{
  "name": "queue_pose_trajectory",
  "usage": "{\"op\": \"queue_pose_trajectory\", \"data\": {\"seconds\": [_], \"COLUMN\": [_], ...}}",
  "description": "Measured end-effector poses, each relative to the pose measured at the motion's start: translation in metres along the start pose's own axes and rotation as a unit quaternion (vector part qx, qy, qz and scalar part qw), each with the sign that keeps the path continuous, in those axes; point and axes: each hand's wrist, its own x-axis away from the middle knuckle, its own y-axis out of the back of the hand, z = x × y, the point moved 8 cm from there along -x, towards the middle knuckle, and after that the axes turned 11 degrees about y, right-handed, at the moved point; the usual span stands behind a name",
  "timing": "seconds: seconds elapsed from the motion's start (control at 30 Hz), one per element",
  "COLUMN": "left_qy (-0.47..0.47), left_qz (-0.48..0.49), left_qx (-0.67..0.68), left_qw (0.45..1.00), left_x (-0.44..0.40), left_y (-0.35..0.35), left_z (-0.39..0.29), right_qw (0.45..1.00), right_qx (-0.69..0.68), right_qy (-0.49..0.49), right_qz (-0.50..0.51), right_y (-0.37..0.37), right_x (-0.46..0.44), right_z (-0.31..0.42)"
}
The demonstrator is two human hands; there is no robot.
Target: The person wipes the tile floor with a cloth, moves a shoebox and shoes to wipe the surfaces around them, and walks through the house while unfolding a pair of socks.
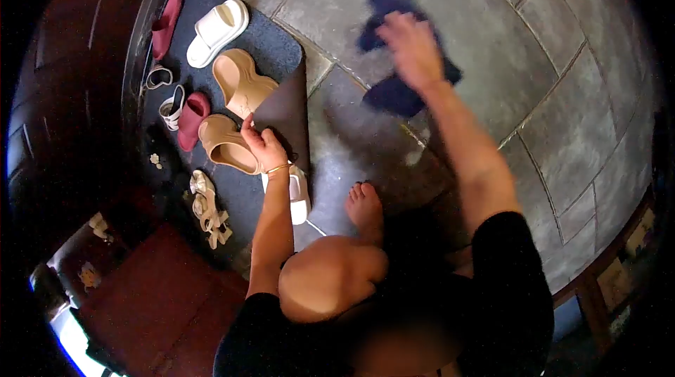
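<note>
My left hand [266,146] is at the folded-over edge of a dark blue-grey mat [274,43], beside a tan clog [226,145]; its fingers are closed on the flap [288,110], whose brown underside shows. On the grey tile floor [492,46], my right hand [413,50] presses on a crumpled dark blue cloth [397,96]. That hand is blurred, and its fingers lie over the cloth.
On the mat are another tan clog [239,81], white slides [219,29], red slippers [193,120] and beige sandals [205,208]. A dark wooden door [70,81] stands at the left. My bare foot [364,209] is on the tiles.
</note>
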Motion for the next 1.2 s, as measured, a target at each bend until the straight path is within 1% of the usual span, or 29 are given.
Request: {"op": "queue_pose_trajectory", "data": {"seconds": [0.03, 0.07, 0.1, 0.13, 0.2, 0.23, 0.27, 0.3, 0.33, 0.37, 0.4, 0.43, 0.47, 0.5, 0.53, 0.6, 0.63, 0.67, 0.7, 0.73, 0.77, 0.83, 0.9, 0.97, 1.0, 1.03, 1.07, 1.13, 1.2], "left_qy": [0.022, 0.045, 0.027, 0.059, 0.064, -0.009, -0.121, -0.145, -0.172, -0.214, -0.218, -0.254, -0.293, -0.295, -0.296, -0.272, -0.262, -0.253, -0.255, -0.257, -0.275, -0.258, -0.221, -0.159, -0.150, -0.143, -0.136, -0.139, -0.145], "left_qz": [0.026, 0.055, 0.070, 0.078, 0.183, 0.189, 0.209, 0.236, 0.263, 0.253, 0.249, 0.250, 0.249, 0.259, 0.267, 0.276, 0.276, 0.276, 0.271, 0.265, 0.238, 0.193, 0.150, 0.109, 0.098, 0.087, 0.075, 0.077, 0.078], "left_qx": [0.028, 0.058, 0.009, -0.005, 0.024, -0.070, -0.167, -0.211, -0.253, -0.233, -0.256, -0.260, -0.261, -0.249, -0.239, -0.295, -0.296, -0.297, -0.294, -0.293, -0.308, -0.334, -0.364, -0.403, -0.429, -0.456, -0.484, -0.499, -0.521], "left_qw": [0.999, 0.996, 0.997, 0.995, 0.981, 0.979, 0.956, 0.937, 0.915, 0.914, 0.908, 0.897, 0.885, 0.885, 0.885, 0.873, 0.876, 0.878, 0.880, 0.882, 0.879, 0.886, 0.892, 0.895, 0.885, 0.874, 0.861, 0.852, 0.838], "left_x": [0.002, 0.006, 0.012, 0.020, 0.040, 0.049, 0.057, 0.062, 0.067, 0.075, 0.082, 0.088, 0.093, 0.091, 0.091, 0.095, 0.095, 0.093, 0.092, 0.089, 0.084, 0.067, 0.037, 0.007, 0.002, -0.006, -0.017, -0.021, -0.028], "left_y": [-0.007, -0.016, -0.023, -0.030, -0.064, -0.076, -0.092, -0.110, -0.129, -0.142, -0.153, -0.161, -0.168, -0.171, -0.171, -0.174, -0.174, -0.175, -0.176, -0.177, -0.177, -0.177, -0.178, -0.178, -0.182, -0.184, -0.184, -0.185, -0.191], "left_z": [0.004, 0.009, 0.006, 0.017, 0.016, 0.011, -0.004, -0.011, -0.019, -0.040, -0.048, -0.048, -0.045, -0.037, -0.032, -0.034, -0.032, -0.029, -0.030, -0.030, -0.027, -0.029, -0.019, 0.005, 0.010, 0.011, 0.012, 0.003, 0.016], "right_qw": [0.987, 0.985, 0.977, 0.963, 0.907, 0.891, 0.873, 0.872, 0.905, 0.947, 0.971, 0.991, 0.997, 0.998, 0.999, 0.998, 0.997, 0.987, 0.962, 0.921, 0.896, 0.827, 0.695, 0.617, 0.614, 0.620, 0.608, 0.581, 0.548], "right_qx": [0.136, 0.133, 0.162, 0.191, 0.240, 0.255, 0.269, 0.278, 0.209, 0.141, 0.060, 0.002, -0.005, -0.054, -0.009, 0.046, -0.045, -0.007, 0.144, 0.203, 0.239, 0.254, 0.289, 0.285, 0.284, 0.278, 0.252, 0.198, 0.224], "right_qy": [-0.012, -0.068, -0.108, -0.161, -0.317, -0.354, -0.392, -0.380, -0.359, -0.281, -0.167, -0.130, -0.070, -0.038, 0.010, -0.007, -0.052, -0.152, -0.227, -0.325, -0.356, -0.473, -0.643, -0.728, -0.733, -0.728, -0.745, -0.767, -0.782], "right_qz": [-0.083, -0.085, -0.088, -0.096, -0.137, -0.124, -0.110, -0.131, -0.094, -0.069, -0.163, -0.044, -0.010, 0.006, -0.031, 0.038, -0.024, -0.047, -0.056, -0.066, -0.112, -0.166, -0.141, -0.094, -0.076, -0.091, -0.107, -0.184, -0.196], "right_y": [0.025, 0.048, 0.058, 0.076, 0.097, 0.093, 0.082, 0.070, 0.064, 0.049, 0.033, 0.003, -0.022, -0.028, -0.011, 0.015, 0.033, 0.065, 0.101, 0.122, 0.136, 0.163, 0.180, 0.181, 0.188, 0.197, 0.206, 0.207, 0.206], "right_x": [0.013, 0.029, 0.054, 0.084, 0.132, 0.139, 0.136, 0.125, 0.105, 0.092, 0.095, 0.094, 0.109, 0.119, 0.125, 0.146, 0.168, 0.187, 0.208, 0.242, 0.285, 0.368, 0.447, 0.517, 0.534, 0.543, 0.546, 0.554, 0.547], "right_z": [-0.034, -0.068, -0.108, -0.130, -0.146, -0.139, -0.122, -0.089, -0.050, -0.012, 0.027, 0.051, 0.072, 0.077, 0.072, 0.026, -0.022, -0.054, -0.077, -0.101, -0.119, -0.132, -0.137, -0.156, -0.165, -0.169, -0.170, -0.180, -0.191]}}
